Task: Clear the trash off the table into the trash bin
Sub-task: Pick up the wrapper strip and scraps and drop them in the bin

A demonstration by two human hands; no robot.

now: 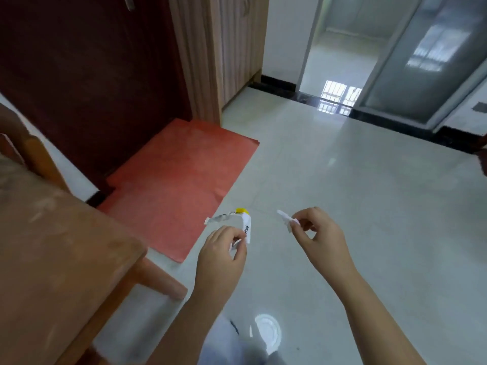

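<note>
My left hand (224, 252) pinches a crumpled white-and-yellow wrapper (242, 219) that bends up and to the left, out over the floor. A small white scrap of paper (287, 219) is pinched between the fingertips of my right hand (319, 233). Both hands are held out in front of me over the pale tiled floor, to the right of the brown wooden table (52, 246). No trash bin is in view.
A red mat (179, 180) lies on the floor before a dark red door (92, 75). A wood-panelled cabinet (224, 48) stands beside it. Ahead on the right an open doorway (340, 61) has a glass door (427, 56). My light trousers (226, 341) show below.
</note>
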